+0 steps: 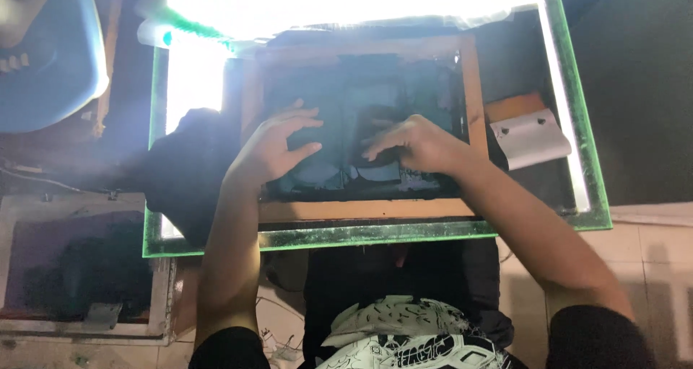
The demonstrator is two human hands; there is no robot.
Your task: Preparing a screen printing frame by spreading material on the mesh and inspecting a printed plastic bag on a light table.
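A wooden-framed printing screen (471,88) with dark blue mesh lies on a lit glass table (570,109). My left hand (278,147) rests flat on the mesh left of centre, fingers spread. My right hand (413,142) presses flat on the mesh right of centre, fingers pointing left over a dark patch. Neither hand holds anything. Pale shapes show through the mesh below both hands.
A dark cloth (184,170) hangs over the glass table's left side. A white hinge-like clamp (530,137) sits right of the frame. A blue plastic object (50,59) is at the upper left, another framed screen (79,268) at the lower left on the tiled floor.
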